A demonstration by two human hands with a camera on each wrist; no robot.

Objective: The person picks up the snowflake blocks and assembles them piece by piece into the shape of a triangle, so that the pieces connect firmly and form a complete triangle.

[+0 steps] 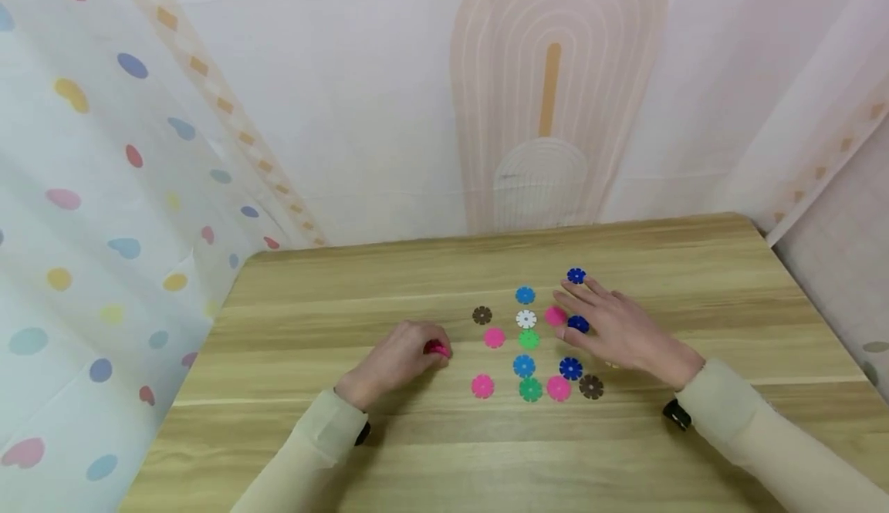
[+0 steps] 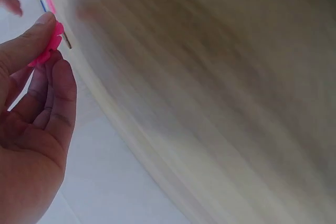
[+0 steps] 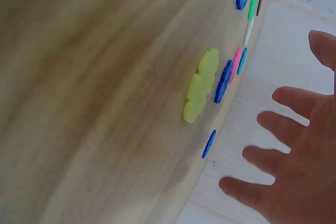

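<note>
I see my left hand (image 1: 399, 359) resting on the table (image 1: 312, 451), left of the disc group, fingers curled; thumb and fingers pinch a pink disc (image 1: 436, 349), which shows only as a sliver at the fingertips. The left wrist view confirms it: the pink disc (image 2: 48, 45) sits between thumb tip and fingers, edge-on, table blurred behind. Moving right, the loose discs lie flat on the wood. Brown disc (image 1: 482, 315) at the group's left edge, a second pink disc (image 1: 494, 337) just below it, another pink (image 1: 482, 386) nearer me. Centre column, far to near: light blue disc (image 1: 525, 295), white disc (image 1: 526, 318), green disc (image 1: 529, 339), then blue (image 1: 524, 366) and green (image 1: 531, 389). Right of that, near row: dark blue (image 1: 571, 368), pink (image 1: 559, 388), brown (image 1: 591, 386). My right hand (image 1: 614, 328) lies spread over the group's right side, fingers straight and apart, gripping nothing; its fingertips are at a pink disc (image 1: 554, 315) and a dark blue disc (image 1: 578, 324), whether touching I cannot tell. One more dark blue disc (image 1: 576, 275) lies just beyond the fingers. The right wrist view shows a yellow disc (image 3: 200, 85) flat on the table under the palm, fingers (image 3: 294, 100) spread clear of the surface.
</note>
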